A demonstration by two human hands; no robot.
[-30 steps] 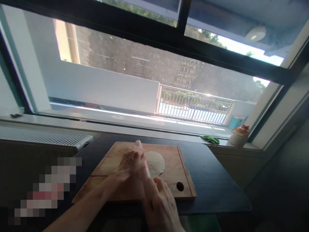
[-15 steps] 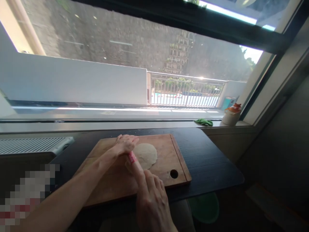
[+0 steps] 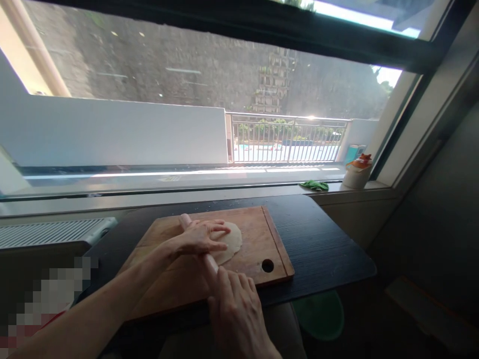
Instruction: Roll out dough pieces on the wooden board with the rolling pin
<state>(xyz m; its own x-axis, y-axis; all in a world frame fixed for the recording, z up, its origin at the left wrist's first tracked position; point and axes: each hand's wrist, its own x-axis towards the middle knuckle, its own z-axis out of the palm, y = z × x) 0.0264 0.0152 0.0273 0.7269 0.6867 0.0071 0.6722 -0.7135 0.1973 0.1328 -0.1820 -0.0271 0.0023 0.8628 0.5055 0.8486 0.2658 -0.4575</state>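
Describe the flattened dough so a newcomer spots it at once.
On the dark table lies a wooden board. The dough is the pale sheet on it, partly covered by the left hand, showing right of the rolling pin. Unlike the pin, it is flat and roundish.

Rolling pin [image 3: 210,264] and 1 flat round of dough [image 3: 234,242] on a wooden board [image 3: 258,234].
Left hand [image 3: 202,237] is laid across the pin's middle, fingers spread over the dough; right hand [image 3: 237,304] has got the near end. It's all on a dark table [image 3: 322,244], with a green cloth [image 3: 314,186] and white container [image 3: 355,178] up on the sill [image 3: 243,191].
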